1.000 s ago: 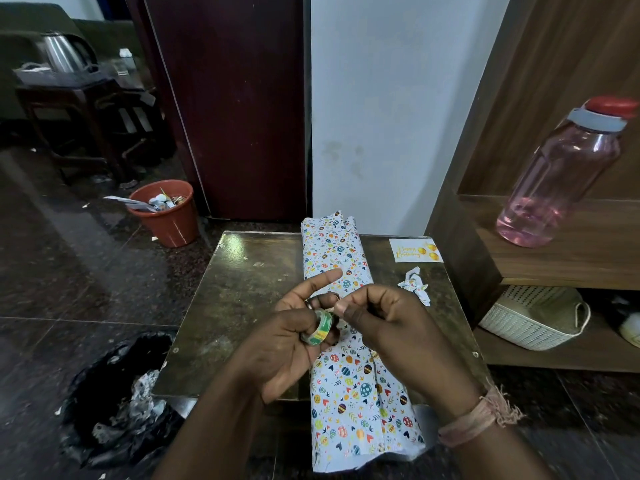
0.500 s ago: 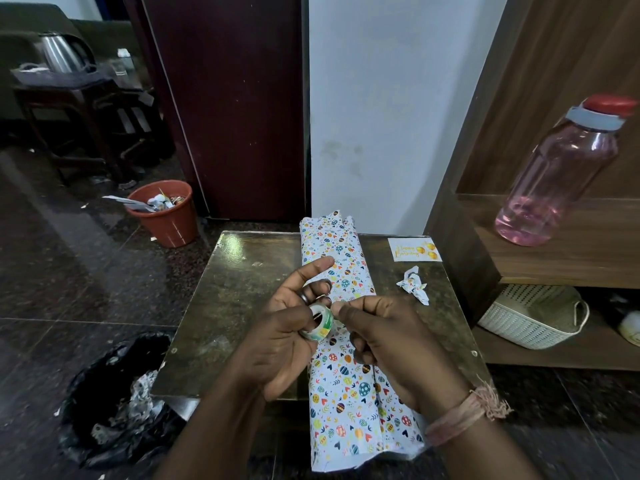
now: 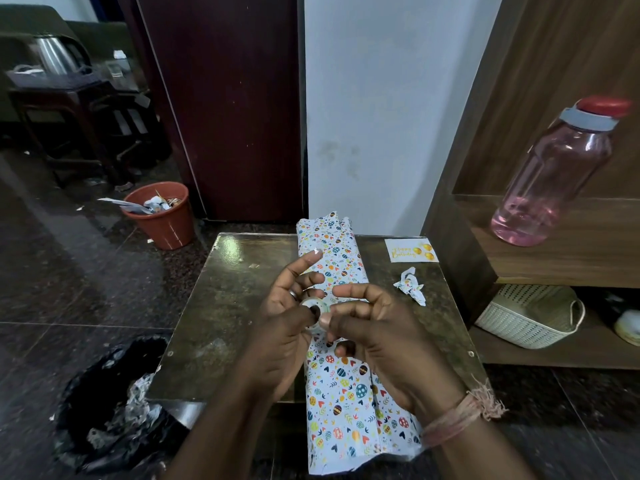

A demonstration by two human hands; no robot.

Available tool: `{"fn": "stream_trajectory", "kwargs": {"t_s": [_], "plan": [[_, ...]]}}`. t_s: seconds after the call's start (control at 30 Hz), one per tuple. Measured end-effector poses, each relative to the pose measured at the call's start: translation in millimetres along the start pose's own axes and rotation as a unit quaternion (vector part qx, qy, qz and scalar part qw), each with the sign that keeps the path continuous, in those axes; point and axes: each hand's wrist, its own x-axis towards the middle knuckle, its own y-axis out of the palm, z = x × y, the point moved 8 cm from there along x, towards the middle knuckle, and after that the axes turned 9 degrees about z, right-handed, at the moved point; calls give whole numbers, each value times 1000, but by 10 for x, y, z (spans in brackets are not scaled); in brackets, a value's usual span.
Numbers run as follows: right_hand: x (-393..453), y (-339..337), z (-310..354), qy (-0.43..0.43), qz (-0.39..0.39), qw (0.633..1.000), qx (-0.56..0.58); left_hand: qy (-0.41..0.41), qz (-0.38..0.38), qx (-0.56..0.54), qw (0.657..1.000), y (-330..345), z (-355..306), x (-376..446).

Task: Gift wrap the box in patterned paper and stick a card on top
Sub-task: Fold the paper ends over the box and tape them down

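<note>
A long box wrapped in white patterned paper [image 3: 332,251] lies lengthwise down the middle of a small brown table [image 3: 225,306], its near end overhanging the front edge. Above the box, my left hand [image 3: 284,327] grips a small tape roll [image 3: 317,313], with the index finger stretched out. My right hand [image 3: 377,337] pinches at the roll's edge with thumb and fingertips. A small white birthday card [image 3: 411,250] lies at the table's far right corner.
A crumpled scrap of patterned paper [image 3: 410,285] lies right of the box. A shelf at right holds a pink water bottle [image 3: 554,174] and a white basket [image 3: 526,317]. A black-lined bin [image 3: 104,403] and an orange bin [image 3: 161,214] stand on the floor at left.
Both hands have turned the tape roll slightly, so its hole now faces the camera. My right fingers have shifted along its edge. The box has not moved.
</note>
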Motion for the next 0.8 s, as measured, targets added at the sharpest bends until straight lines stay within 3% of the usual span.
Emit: {"fn": "stream_trajectory", "kwargs": {"t_s": [0.13,0.2,0.27,0.33,0.4,0.47,0.53,0.7,0.8], "plan": [[6,-172,73,-11,-31,999,6,10,1,3,1000,16,10,8],[-15,-411,188,-35,-81,996,-1,11,-13,-10,1000,-9,10,13],[-81,-705,319,-55,-150,984,-77,9,-23,-19,1000,-33,22,15],[-185,-980,416,-60,-223,942,-243,2,-36,-14,999,-71,43,10],[-256,-1143,446,-51,-264,873,-406,-6,-47,5,999,-99,67,15],[-262,-1232,385,-25,-268,830,-489,-9,-54,25,998,-114,79,14],[-237,-1295,320,-2,-268,810,-521,-5,-63,36,997,-136,73,11],[-162,-1269,227,20,-257,800,-541,-13,-69,80,994,-160,50,-7],[-183,-1201,291,-14,-259,817,-515,-24,-47,98,994,-90,40,-32]]}}
